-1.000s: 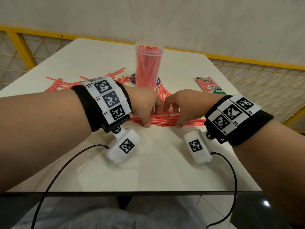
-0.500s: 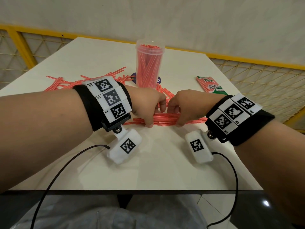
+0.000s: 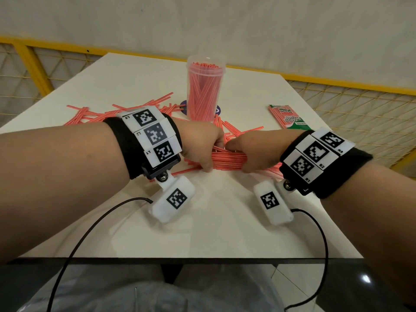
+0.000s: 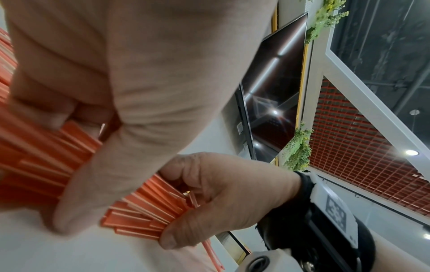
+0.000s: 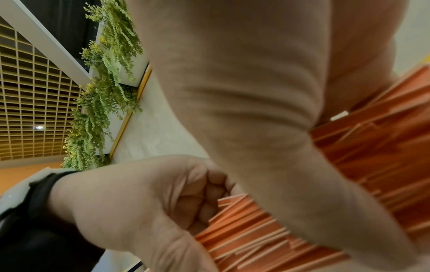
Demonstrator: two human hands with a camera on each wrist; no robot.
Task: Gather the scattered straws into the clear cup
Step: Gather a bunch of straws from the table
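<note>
Head view: both hands on one bundle of red straws [image 3: 227, 162] lying crosswise on the white table [image 3: 213, 233], in front of the clear cup [image 3: 206, 86]. Left hand [image 3: 200, 146] grasps the bundle's left end, fingers curled over the top, thumb at the near side. Right hand [image 3: 254, 152] grasps the right end the same way, thumb down at the table. Hands close together, fingertips nearly meeting above the bundle.

Clear cup stands upright behind the hands, already packed with red straws, on a dark round mat [image 3: 218, 109]. More loose straws [image 3: 90, 114] lie scattered on the table behind the left wrist, plus a few past the bundle near the cup base. A green and red straw packet [image 3: 287, 117] lies flat to the right of the cup, well apart from it.

Left wrist view: left hand [image 4: 116, 77] wraps the straws, right hand [image 4: 223, 198] pinches the far end, straw tips fanning out. Right wrist view: the mirror of that, left hand [image 5: 144, 206] clenched round its end. Close parts are blurred.
</note>
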